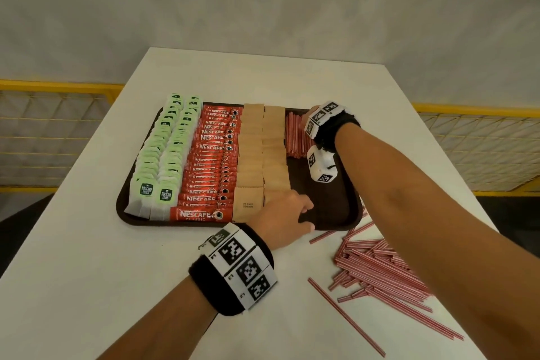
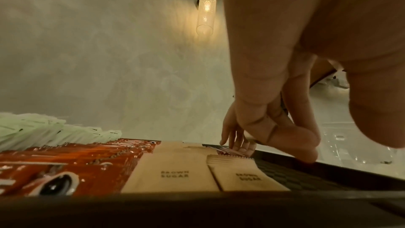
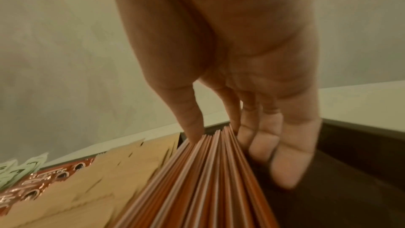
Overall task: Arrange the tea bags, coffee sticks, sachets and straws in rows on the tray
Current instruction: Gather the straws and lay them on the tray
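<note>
Both grips released: right hand (image 3: 230,75) touches the tray's (image 1: 330,207) straw row (image 1: 293,137), loose straws (image 1: 377,266) on the counter (image 1: 102,272) lie nearer left hand (image 1: 285,215).

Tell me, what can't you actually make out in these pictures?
Head view: the wristband hides the fingers of the right hand; the forearm covers part of the loose straws.
Left wrist view: tea bags blurred, print unreadable.
Right wrist view: tray straws blurred, uncountable.
All views: unclear whether the left hand grips the tray rim.
</note>
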